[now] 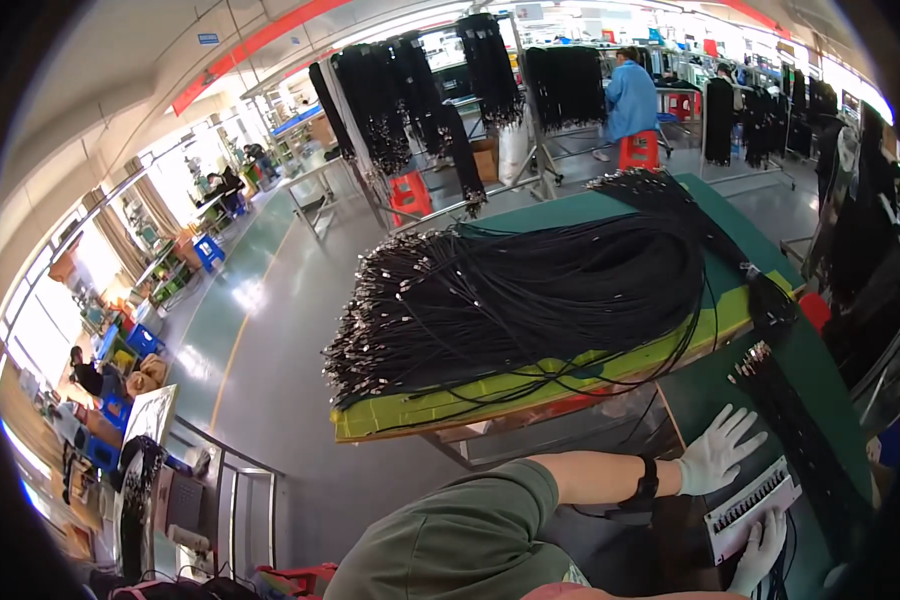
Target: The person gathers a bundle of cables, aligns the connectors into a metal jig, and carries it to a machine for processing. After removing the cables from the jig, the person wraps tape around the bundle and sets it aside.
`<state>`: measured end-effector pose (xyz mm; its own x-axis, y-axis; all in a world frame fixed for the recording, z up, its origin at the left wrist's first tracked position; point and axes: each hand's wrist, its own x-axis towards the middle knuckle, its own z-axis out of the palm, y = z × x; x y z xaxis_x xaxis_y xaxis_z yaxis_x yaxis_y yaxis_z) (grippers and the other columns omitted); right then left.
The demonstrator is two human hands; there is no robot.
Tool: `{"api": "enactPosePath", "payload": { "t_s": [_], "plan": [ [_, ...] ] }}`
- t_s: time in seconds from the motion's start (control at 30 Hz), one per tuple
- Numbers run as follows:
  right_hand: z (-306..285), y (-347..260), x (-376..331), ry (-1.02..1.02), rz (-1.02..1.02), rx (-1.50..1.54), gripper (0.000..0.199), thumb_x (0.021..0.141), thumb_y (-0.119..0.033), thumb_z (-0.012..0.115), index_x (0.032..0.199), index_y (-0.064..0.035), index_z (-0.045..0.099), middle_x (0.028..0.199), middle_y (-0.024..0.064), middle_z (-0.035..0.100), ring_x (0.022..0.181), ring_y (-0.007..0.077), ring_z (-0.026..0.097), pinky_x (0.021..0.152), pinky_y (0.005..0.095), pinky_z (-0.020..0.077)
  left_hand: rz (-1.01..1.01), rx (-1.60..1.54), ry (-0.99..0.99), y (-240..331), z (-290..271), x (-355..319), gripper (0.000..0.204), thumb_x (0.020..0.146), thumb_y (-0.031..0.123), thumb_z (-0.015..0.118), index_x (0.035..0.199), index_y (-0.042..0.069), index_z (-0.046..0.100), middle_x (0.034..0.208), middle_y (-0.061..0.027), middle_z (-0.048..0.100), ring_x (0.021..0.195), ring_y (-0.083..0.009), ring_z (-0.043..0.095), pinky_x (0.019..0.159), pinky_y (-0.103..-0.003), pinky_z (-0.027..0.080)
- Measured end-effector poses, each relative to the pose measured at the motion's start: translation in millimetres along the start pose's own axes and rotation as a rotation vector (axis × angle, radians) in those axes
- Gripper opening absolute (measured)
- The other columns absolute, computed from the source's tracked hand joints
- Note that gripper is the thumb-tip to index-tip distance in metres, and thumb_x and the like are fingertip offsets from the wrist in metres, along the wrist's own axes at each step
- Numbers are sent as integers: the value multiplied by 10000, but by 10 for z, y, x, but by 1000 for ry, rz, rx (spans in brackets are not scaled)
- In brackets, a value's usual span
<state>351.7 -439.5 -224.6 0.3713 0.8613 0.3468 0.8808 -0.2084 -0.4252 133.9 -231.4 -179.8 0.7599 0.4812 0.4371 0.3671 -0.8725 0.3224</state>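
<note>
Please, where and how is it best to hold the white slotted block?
Probably by the plain near margin of the white slotted block, from the body side, where the right hand appears to touch it. The row of black slots runs lengthwise beyond, so gripping this strip should leave them uncovered.

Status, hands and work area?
Left white-gloved hand spread open, apparently empty. Right white-gloved hand at white slotted rectangular block. Black cable bundle beside block.

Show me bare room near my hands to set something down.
Free: the green tabletop between your left hand, the cable bundle and yellow mat; also a strip right of that bundle. Crowded: around the white slotted block, beside your right hand; the mat, under heaped black cables.
</note>
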Motion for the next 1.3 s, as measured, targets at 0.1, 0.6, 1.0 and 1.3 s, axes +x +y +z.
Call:
{"api": "enactPosePath", "payload": {
  "t_s": [0.1, 0.6, 1.0, 1.3],
  "plan": [
    [55, 170, 10, -2, -18, -25, 367, 952, -109, 588, 1292, 28, 610, 1412, 203, 558, 1335, 387, 473, 1140, 451, 336, 6, 40, -19, -5, 41, 17, 789, 863, 346, 627, 1550, 101, 326, 1558, -283, 307, 1474, -417, 258, 1235, -576, 109],
    [65, 196, 19, -29, -33, -65, 386, 944, -105, 592, 1311, 12, 608, 1418, 192, 561, 1354, 385, 461, 1148, 454, 332, -47, 20, -343, 24, -76, 66, 746, 896, 501, 596, 1511, 117, 420, 1529, -222, 393, 1452, -364, 320, 1235, -550, 134],
    [3, 24, 36, -40, 16, -26, 392, 927, -92, 595, 1304, 17, 613, 1429, 191, 552, 1355, 381, 461, 1151, 451, 330, -25, -3, -283, -32, 20, 57, 792, 866, 585, 610, 1472, 97, 463, 1524, -250, 386, 1432, -391, 335, 1232, -540, 141],
    [-67, -251, -26, 96, -7, 17, 384, 864, -109, 661, 1220, 32, 642, 1356, 226, 584, 1296, 415, 491, 1117, 495, 347, 21, 30, -284, 21, -67, 60, 736, 886, 577, 587, 1439, 97, 507, 1508, -237, 421, 1427, -385, 350, 1223, -534, 161]
  ]
}}
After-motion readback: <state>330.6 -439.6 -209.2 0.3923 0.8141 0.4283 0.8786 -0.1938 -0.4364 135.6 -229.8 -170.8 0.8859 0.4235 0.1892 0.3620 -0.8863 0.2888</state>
